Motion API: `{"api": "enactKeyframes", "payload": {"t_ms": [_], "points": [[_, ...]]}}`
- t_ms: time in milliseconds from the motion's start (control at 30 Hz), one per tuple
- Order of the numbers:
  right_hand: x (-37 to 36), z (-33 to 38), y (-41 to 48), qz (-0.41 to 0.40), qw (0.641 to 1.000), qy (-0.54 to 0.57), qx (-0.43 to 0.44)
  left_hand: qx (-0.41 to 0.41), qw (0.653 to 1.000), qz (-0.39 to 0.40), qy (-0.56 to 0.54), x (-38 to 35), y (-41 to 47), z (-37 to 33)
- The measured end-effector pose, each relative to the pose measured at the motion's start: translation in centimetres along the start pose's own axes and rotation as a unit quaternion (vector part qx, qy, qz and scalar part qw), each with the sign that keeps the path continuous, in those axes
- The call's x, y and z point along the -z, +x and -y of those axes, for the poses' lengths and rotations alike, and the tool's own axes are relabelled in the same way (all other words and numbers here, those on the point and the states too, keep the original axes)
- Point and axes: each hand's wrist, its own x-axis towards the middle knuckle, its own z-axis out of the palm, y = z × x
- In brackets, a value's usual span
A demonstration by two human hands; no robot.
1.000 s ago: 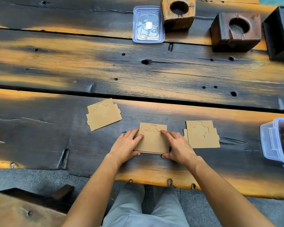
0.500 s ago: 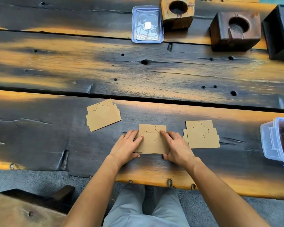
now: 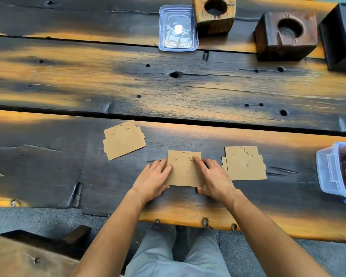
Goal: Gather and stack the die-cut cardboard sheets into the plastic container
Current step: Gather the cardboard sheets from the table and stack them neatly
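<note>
- Head view: a middle cardboard sheet (image 3: 183, 170) lies flat on the wooden table (image 3: 168, 86) and is bracketed by both hands.
- The left hand (image 3: 154, 178) is laid against the sheet's left edge, fingers loosely together, thumb at the near corner.
- The right hand (image 3: 213, 177) is set on the right edge, its forefinger pressed onto the top face; nothing is lifted yet.
- Two more sheets are left flat: a left sheet (image 3: 123, 139), tilted, and a right sheet (image 3: 245, 163), just beside the right hand.
- The plastic container (image 3: 328, 168) is seen at the right frame edge, well apart, with cardboard already inside.
- A clear lid (image 3: 177, 29) rests far across the table.
- Risk is judged here: a thin flat sheet may slip from the fingertips, or die-cut tabs may be bent or snagged if it is dragged.
</note>
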Motion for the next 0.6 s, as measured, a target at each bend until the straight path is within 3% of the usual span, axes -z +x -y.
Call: {"api": "enactKeyframes", "payload": {"t_ms": [600], "points": [[0.56, -0.25, -0.42, 0.001, 1.0, -0.004, 0.014, 0.056, 0.998, 0.026, -0.019, 0.52, 0.24, -0.26]]}}
